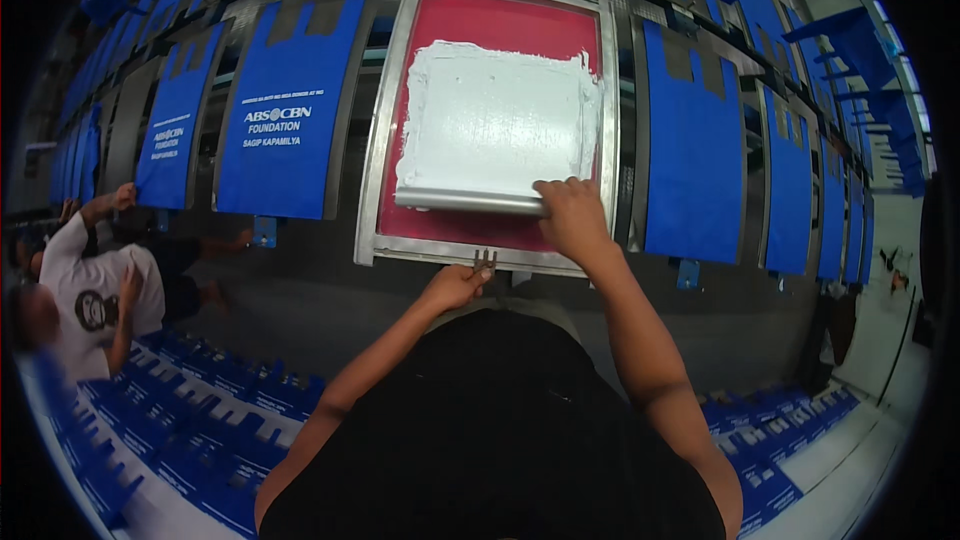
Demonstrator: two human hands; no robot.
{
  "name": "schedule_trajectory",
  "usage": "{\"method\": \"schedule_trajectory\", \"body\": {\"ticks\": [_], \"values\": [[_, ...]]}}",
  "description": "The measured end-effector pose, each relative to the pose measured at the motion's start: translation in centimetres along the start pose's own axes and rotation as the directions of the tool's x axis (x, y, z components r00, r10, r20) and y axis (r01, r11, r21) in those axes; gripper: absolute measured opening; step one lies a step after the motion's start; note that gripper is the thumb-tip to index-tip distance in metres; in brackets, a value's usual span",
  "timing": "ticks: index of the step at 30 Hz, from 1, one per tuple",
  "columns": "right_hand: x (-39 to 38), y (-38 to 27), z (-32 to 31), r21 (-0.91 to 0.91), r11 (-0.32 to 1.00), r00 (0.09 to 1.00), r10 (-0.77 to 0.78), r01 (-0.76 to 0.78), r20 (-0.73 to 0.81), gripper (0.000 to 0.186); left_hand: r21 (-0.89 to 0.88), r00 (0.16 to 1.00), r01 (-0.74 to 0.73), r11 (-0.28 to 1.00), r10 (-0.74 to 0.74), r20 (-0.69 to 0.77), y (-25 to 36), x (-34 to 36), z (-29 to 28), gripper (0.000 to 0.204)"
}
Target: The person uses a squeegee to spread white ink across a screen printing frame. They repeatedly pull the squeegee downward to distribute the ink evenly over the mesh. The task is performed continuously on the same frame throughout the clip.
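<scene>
At the view's centre, the right hand (578, 220) curled close-set fingers over the squeegee (470, 201), presumably for leverage; the left hand (455, 287) (half-hidden fingers) seemed to pinch a bracket (486, 258) below the screen frame (384, 130).

So the screen-printing frame (384, 140) is silvery, its mesh (505, 25) is crimson, and the ink (495, 110) inside is white. Blue bags (285, 75) left of the frame rock white lettering (277, 115), the bag blanks (693, 145) to its right are plain blue, and the T-shirt (125, 265) far left of it is white with a dark monkey-face print (97, 310).
</scene>
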State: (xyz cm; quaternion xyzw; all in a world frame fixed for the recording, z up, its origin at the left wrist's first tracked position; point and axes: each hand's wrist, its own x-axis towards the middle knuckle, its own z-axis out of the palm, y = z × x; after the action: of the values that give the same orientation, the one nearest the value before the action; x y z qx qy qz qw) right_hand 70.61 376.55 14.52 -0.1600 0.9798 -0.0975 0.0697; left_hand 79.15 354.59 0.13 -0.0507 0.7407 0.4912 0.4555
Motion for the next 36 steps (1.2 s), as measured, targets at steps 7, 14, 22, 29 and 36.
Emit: {"method": "schedule_trajectory", "body": {"ticks": [7, 14, 22, 29, 36], "values": [[-0.7, 10.8, 0.1, 0.449, 0.882, 0.989, 0.138, -0.143, 0.045, 0.039, 0.308, 0.983, -0.012, 0.951, 0.067, -0.169, 3.2, -2.4, -0.8, 0.059], [2.6, 14.0, 4.0, 0.896, 0.354, 0.937, 0.311, -0.267, 0.157, 0.031, 0.281, 0.450, 0.017, 0.960, 0.244, -0.859, 5.5, -1.0, -14.5, 0.035], [2.8, 15.2, 5.2, 0.932, 0.206, 0.904, 0.373, -0.299, 0.207, 0.026, -0.052, 0.590, -0.393, 0.918, 0.208, -0.780, 1.1, 1.5, -15.7, 0.043], [2.0, 14.2, 3.4, 0.882, 0.320, 0.868, 0.466, -0.346, 0.172, 0.035, -0.194, 0.640, -0.514, 0.835, 0.223, -0.735, -3.8, 7.2, -13.8, 0.045], [1.2, 13.1, 3.8, 0.881, 0.318, 0.841, 0.521, -0.351, 0.147, 0.034, -0.200, 0.706, -0.499, 0.843, 0.262, -0.658, -3.5, 8.9, -15.2, 0.046]]}}
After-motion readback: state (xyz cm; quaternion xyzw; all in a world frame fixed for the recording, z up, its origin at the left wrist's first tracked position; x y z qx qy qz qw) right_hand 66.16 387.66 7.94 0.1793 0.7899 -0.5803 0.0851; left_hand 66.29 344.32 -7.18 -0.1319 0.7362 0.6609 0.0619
